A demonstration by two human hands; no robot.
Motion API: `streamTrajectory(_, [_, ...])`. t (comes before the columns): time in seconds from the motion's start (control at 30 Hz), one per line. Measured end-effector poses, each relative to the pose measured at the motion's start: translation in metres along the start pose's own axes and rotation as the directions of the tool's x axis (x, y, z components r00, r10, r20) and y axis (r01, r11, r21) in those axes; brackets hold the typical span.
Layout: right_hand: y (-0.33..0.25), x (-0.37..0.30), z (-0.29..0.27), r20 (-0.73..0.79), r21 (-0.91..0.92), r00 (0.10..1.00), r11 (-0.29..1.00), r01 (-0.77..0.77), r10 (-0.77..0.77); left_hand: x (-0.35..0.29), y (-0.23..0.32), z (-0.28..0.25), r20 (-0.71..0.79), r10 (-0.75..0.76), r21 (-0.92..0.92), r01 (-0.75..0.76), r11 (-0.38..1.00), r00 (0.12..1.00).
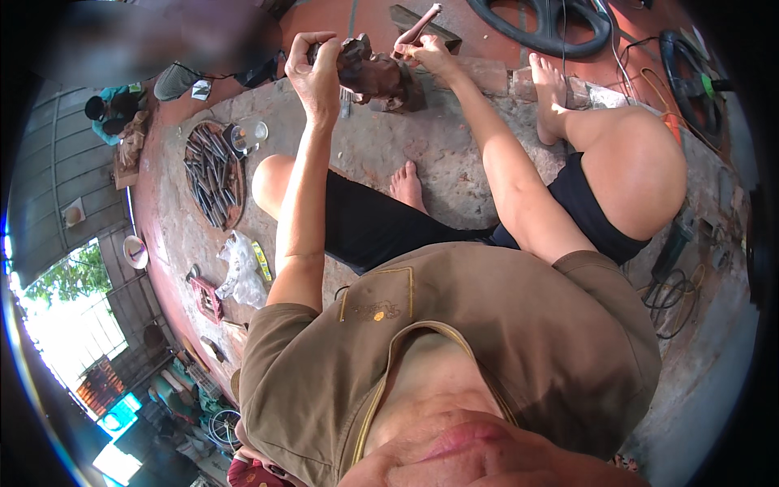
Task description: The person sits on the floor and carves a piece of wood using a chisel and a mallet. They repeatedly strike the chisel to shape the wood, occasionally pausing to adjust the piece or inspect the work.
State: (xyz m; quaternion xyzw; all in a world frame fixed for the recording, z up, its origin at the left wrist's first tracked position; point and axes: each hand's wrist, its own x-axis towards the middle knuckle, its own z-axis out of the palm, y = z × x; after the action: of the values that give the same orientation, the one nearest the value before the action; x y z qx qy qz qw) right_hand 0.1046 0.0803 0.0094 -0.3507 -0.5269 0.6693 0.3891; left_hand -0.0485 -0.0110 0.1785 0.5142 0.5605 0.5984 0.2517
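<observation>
A dark brown wood carving (pixel 375 79) stands on the stone slab in front of me, between my two hands. My left hand (pixel 315 81) is at its left side, with thumb and fingers bent toward each other around something dark that they mostly hide. On the other side, my right hand (pixel 432 57) is closed around a smooth brown wooden stick (pixel 418 26), shaped like a mallet handle, which slants up and away to the right. A dark flat block (pixel 442 39) lies just beyond that hand.
A round tray (pixel 241 191) of several carving chisels (pixel 213 174) lies left, near a glass jar (pixel 260 131), a plastic bag (pixel 239 272) and a red crate (pixel 206 299). Black rings (pixel 560 45) and cables (pixel 677 300) lie at right. Another person (pixel 114 114) sits far left.
</observation>
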Motion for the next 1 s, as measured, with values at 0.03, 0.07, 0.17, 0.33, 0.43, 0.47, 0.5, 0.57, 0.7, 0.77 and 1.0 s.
streamTrajectory(0.03, [0.002,0.003,-0.002,0.029,0.054,0.999,0.998,0.014,-0.015,0.002,0.001,0.0,0.0,-0.002,-0.013,0.002,1.0,1.0])
streamTrajectory(0.07, [0.002,0.003,0.003,-0.008,-0.053,1.0,0.999,0.001,-0.001,0.002,0.002,0.0,-0.004,-0.011,-0.026,0.011,1.0,1.0])
streamTrajectory(0.17, [-0.001,-0.001,0.008,-0.02,-0.058,1.0,0.998,0.016,-0.017,0.001,0.001,0.001,-0.009,-0.021,-0.039,0.02,0.999,1.0])
streamTrajectory(0.33, [-0.008,-0.01,0.007,-0.034,-0.089,0.999,0.995,-0.038,0.035,-0.003,0.0,-0.001,-0.009,-0.007,-0.052,0.007,0.999,1.0])
streamTrajectory(0.43, [0.008,0.002,-0.003,-0.014,-0.164,1.0,0.986,0.02,-0.023,0.003,-0.008,-0.003,0.004,0.039,0.042,-0.04,0.998,0.999])
streamTrajectory(0.47, [0.004,0.002,-0.003,-0.019,-0.251,1.0,0.968,0.006,-0.011,0.003,-0.009,-0.004,0.011,0.05,0.058,-0.05,0.997,0.999])
streamTrajectory(0.5, [-0.008,-0.001,0.0,-0.021,-0.335,1.0,0.942,-0.008,0.001,0.001,-0.009,-0.006,0.005,0.026,0.058,-0.026,0.998,1.0])
streamTrajectory(0.57, [-0.022,-0.004,0.003,-0.026,-0.401,0.998,0.914,-0.07,0.065,-0.001,-0.005,-0.006,0.0,-0.014,0.052,0.014,0.999,1.0])
streamTrajectory(0.7, [-0.002,0.013,0.01,-0.036,-0.299,0.999,0.954,0.024,-0.037,0.001,0.0,-0.001,0.004,-0.016,0.002,0.016,1.0,1.0])
streamTrajectory(0.77, [0.021,0.03,0.015,-0.044,-0.339,0.996,0.939,0.054,-0.073,0.003,0.005,0.001,0.01,-0.026,0.007,0.025,1.0,1.0])
streamTrajectory(1.0, [0.045,-0.004,-0.016,-0.163,-0.466,0.985,0.884,-0.023,-0.061,0.006,-0.009,-0.004,0.006,-0.001,-0.025,0.002,1.0,1.0])
